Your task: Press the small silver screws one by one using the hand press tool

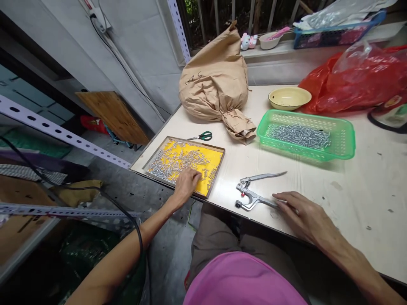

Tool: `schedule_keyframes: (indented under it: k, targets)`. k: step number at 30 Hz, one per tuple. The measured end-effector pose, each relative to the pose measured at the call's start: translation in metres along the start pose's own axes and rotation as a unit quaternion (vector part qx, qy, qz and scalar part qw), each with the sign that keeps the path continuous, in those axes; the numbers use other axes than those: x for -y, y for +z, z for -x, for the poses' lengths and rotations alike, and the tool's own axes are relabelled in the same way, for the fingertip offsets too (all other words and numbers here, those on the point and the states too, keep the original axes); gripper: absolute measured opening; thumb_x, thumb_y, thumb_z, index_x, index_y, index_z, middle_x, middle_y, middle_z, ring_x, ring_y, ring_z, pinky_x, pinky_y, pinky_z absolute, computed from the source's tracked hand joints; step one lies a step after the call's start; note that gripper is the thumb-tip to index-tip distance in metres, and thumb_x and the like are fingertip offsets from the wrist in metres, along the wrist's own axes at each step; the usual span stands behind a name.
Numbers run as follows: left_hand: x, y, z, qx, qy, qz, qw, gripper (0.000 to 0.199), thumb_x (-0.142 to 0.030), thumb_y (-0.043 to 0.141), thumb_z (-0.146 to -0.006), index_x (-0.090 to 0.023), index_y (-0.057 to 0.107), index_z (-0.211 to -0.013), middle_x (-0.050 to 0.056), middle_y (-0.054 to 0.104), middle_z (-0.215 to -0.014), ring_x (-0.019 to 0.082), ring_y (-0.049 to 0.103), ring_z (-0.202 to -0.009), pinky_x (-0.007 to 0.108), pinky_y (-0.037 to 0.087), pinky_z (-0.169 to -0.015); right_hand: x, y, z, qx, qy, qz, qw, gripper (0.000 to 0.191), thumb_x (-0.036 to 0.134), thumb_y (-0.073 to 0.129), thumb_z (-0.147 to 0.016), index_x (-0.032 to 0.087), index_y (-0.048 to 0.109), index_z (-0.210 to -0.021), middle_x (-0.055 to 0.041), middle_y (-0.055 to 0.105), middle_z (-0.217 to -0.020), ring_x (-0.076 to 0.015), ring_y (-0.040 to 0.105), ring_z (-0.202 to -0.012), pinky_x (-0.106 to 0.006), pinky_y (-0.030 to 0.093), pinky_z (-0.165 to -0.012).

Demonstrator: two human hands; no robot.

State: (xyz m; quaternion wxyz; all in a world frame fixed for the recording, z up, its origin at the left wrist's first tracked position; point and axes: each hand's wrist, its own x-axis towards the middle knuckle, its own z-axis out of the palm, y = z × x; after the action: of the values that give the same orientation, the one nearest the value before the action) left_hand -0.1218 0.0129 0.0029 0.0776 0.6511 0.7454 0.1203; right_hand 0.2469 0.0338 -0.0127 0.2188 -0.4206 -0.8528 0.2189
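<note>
Left hand (pixel 187 185): in the near right part of the tray, fingers bunched and pointing down at the metal pieces; cannot tell whether they pinch any.
Right hand (pixel 307 214): over the end of the pliers' lower handle, fingers slightly bent; cannot tell whether they close round it.
Pliers (pixel 257 200): near the table's near edge, between the 2 hands, head to the left, the 2 handles spread apart.
Tray (pixel 215 157): yellow-floored, at the left end of the table (pixel 349 182), small metal pieces (pixel 165 165) heaped mostly on its left side.
Scissors (pixel 205 136): dark green handles, just beyond the tray.
Green basket (pixel 346 143): far right of the pliers, holding more small metal parts (pixel 299 134).
Yellow bowl (pixel 289 101): just beyond the basket, left of a red plastic bag (pixel 356 84).
Paper bag (pixel 213 89): brown, beyond the scissors, its twisted end towards the basket.
</note>
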Motion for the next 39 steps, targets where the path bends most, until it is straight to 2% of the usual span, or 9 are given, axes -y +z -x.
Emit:
schedule_keyframes:
  k: [5, 11, 16, 21, 24, 26, 28, 33, 39]
  targets:
    - [-0.014, 0.004, -0.010, -0.007, -0.013, -0.062, 0.998, 0.023, -0.033, 0.054, -0.087, -0.017, 0.071, -0.085, 0.009, 0.063, -0.088, 0.022, 0.054, -0.092, 0.031, 0.041, -0.077, 0.010, 0.002, -0.002, -0.003, -0.008, 0.001, 1.000, 0.029, 0.037, 0.040, -0.095, 0.023, 0.060, -0.111, -0.0061, 0.064, -0.108, -0.0199, 0.064, -0.096, -0.033, 0.054, -0.080]
    - [-0.019, 0.005, -0.010, 0.017, 0.013, -0.099, 0.995, 0.024, -0.024, 0.049, -0.089, -0.018, 0.071, -0.082, 0.008, 0.062, -0.086, 0.022, 0.053, -0.093, 0.030, 0.041, -0.074, 0.017, 0.003, -0.003, 0.002, -0.015, 0.006, 1.000, 0.029, 0.038, 0.039, -0.095, 0.024, 0.060, -0.110, -0.0059, 0.064, -0.107, -0.0202, 0.064, -0.093, -0.032, 0.054, -0.077]
    - [-0.021, 0.006, -0.011, 0.027, -0.010, -0.044, 0.999, 0.016, -0.020, 0.054, -0.083, -0.017, 0.070, -0.082, 0.007, 0.064, -0.088, 0.020, 0.056, -0.090, 0.029, 0.042, -0.073, 0.019, 0.008, 0.000, 0.011, -0.022, 0.001, 1.000, 0.027, 0.036, 0.040, -0.095, 0.025, 0.059, -0.111, -0.0055, 0.063, -0.108, -0.0193, 0.064, -0.093, -0.031, 0.054, -0.077]
    - [-0.038, -0.010, -0.006, -0.008, -0.040, 0.083, 0.996, 0.015, -0.021, 0.055, -0.080, -0.016, 0.068, -0.083, 0.005, 0.068, -0.085, 0.017, 0.060, -0.081, 0.027, 0.045, -0.075, 0.016, 0.007, 0.002, 0.008, -0.008, 0.012, 1.000, 0.029, 0.034, 0.039, -0.096, 0.024, 0.059, -0.113, -0.0066, 0.062, -0.109, -0.0193, 0.063, -0.094, -0.032, 0.054, -0.078]
    - [-0.065, -0.016, 0.004, 0.072, -0.074, 0.226, 0.968, 0.014, -0.025, 0.058, -0.077, -0.015, 0.067, -0.081, 0.001, 0.066, -0.072, 0.011, 0.058, -0.062, 0.022, 0.045, -0.060, 0.014, 0.008, 0.000, 0.011, -0.010, 0.036, 0.999, 0.030, 0.031, 0.038, -0.095, 0.022, 0.060, -0.114, -0.0083, 0.062, -0.105, -0.0200, 0.062, -0.092, -0.033, 0.053, -0.076]
    - [-0.083, -0.012, 0.009, 0.151, -0.103, 0.300, 0.936, 0.015, -0.025, 0.058, -0.076, -0.014, 0.066, -0.081, -0.002, 0.062, -0.064, 0.008, 0.051, -0.048, 0.019, 0.040, -0.046, 0.014, 0.009, -0.002, 0.018, -0.014, 0.057, 0.998, 0.029, 0.029, 0.040, -0.094, 0.021, 0.060, -0.114, -0.0095, 0.061, -0.103, -0.0210, 0.061, -0.091, -0.034, 0.052, -0.074]
    - [-0.098, -0.003, 0.011, 0.201, -0.125, 0.333, 0.913, 0.014, -0.024, 0.058, -0.075, -0.013, 0.065, -0.081, -0.004, 0.057, -0.057, 0.006, 0.045, -0.040, 0.018, 0.035, -0.037, 0.015, 0.012, -0.004, 0.025, -0.013, 0.077, 0.997, 0.027, 0.026, 0.043, -0.093, 0.020, 0.060, -0.113, -0.0100, 0.060, -0.101, -0.0217, 0.059, -0.091, -0.034, 0.050, -0.074]
    - [-0.111, 0.022, 0.006, 0.262, -0.148, 0.339, 0.891, 0.013, -0.024, 0.058, -0.075, -0.012, 0.063, -0.075, -0.006, 0.051, -0.048, 0.005, 0.040, -0.036, 0.017, 0.032, -0.035, 0.018, 0.016, -0.007, 0.039, 0.005, 0.105, 0.994, 0.023, 0.021, 0.042, -0.094, 0.019, 0.063, -0.104, -0.0088, 0.059, -0.093, -0.0208, 0.055, -0.089, -0.032, 0.046, -0.073]
    - [-0.117, 0.029, 0.001, 0.290, -0.153, 0.339, 0.882, 0.019, -0.030, 0.061, -0.076, -0.012, 0.062, -0.072, -0.007, 0.045, -0.042, 0.004, 0.037, -0.035, 0.016, 0.028, -0.035, 0.017, 0.014, -0.005, 0.044, 0.014, 0.110, 0.993, 0.027, 0.013, 0.040, -0.092, 0.019, 0.062, -0.107, -0.0074, 0.057, -0.088, -0.0190, 0.053, -0.084, -0.029, 0.041, -0.068]
